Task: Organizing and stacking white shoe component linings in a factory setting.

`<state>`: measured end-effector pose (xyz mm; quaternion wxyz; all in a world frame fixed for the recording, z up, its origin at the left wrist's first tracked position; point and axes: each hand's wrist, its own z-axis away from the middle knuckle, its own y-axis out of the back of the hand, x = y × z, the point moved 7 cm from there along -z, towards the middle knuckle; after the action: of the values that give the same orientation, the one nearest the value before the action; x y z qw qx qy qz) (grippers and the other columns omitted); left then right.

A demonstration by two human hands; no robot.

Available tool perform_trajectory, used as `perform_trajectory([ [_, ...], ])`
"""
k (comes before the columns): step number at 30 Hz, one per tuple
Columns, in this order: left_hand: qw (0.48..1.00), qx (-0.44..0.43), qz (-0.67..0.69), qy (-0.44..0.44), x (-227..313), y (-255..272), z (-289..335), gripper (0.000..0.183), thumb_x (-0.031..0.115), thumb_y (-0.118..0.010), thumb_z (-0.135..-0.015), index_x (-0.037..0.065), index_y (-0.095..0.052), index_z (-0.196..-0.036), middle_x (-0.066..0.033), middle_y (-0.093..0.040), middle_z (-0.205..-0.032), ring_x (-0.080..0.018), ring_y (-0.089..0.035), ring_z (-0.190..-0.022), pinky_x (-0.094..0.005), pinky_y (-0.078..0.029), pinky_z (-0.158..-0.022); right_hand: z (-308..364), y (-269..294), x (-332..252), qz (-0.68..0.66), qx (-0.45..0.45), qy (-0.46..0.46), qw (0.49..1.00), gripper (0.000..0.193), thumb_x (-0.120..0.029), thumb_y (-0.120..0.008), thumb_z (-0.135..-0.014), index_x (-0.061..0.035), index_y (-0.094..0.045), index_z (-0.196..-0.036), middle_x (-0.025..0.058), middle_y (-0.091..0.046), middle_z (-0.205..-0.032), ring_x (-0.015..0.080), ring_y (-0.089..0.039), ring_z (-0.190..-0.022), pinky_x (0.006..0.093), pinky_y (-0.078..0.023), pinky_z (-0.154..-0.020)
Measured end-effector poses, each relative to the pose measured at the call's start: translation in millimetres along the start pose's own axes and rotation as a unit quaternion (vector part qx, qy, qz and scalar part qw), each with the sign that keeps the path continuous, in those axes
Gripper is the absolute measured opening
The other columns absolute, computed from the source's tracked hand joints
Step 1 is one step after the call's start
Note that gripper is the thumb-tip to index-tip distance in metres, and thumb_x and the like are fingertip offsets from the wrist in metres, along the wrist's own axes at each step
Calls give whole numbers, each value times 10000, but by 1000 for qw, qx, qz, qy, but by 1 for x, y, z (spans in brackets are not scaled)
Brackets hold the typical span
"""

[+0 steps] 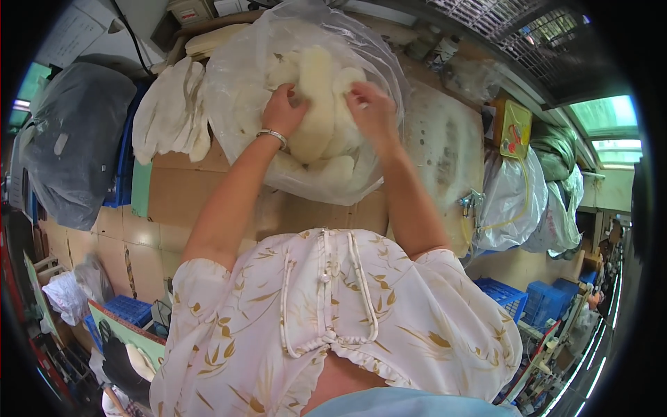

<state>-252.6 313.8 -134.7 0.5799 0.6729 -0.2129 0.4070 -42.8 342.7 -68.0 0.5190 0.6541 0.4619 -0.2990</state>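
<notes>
A large clear plastic bag lies spread on the table with several fluffy cream-coloured pieces inside. The longest one, a fleecy strip-like piece, runs lengthwise down the middle of the heap. At its left edge is my left hand, thumb and forefinger apart and nothing visible between them. My right hand hovers over the right side of the heap, beside another cream piece. Motion smears its fingers, so whether they pinch anything cannot be made out.
Off-white fabric pieces hang over the table at the left, near a dark grey bag. Brown cardboard covers the near table edge. To the right stand a yellow container with a hose and a white plastic bag.
</notes>
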Motion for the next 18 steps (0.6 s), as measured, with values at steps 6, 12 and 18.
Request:
perform_trajectory([
  [6,986,-5,165,2,8,-23,15,666,402,-678,-738,-35,-475,-1199,-189,-570,-1056,-257,-595,-939,-349,-462,-831,20,-64,31,64,-148,-87,983,289,-123,-614,-758,-28,-609,-1031,176,-636,-916,306,-616,-799,348,-478,-712],
  [12,962,12,227,153,-56,-6,18,535,340,-607,-829,-30,-508,-1202,-110,-624,-981,-207,-591,-806,-317,-460,-732,41,-61,-29,12,-143,95,985,275,-68,-610,-735,-50,-605,-1009,164,-606,-935,343,-552,-926,395,-451,-797],
  [18,899,9,429,89,-31,10,27,292,200,-543,-885,2,-570,-1098,-38,-634,-947,-107,-561,-758,-242,-444,-676,-30,4,23,211,-48,-9,976,216,-158,-664,-748,-19,-632,-911,113,-619,-903,263,-576,-765,310,-455,-709],
])
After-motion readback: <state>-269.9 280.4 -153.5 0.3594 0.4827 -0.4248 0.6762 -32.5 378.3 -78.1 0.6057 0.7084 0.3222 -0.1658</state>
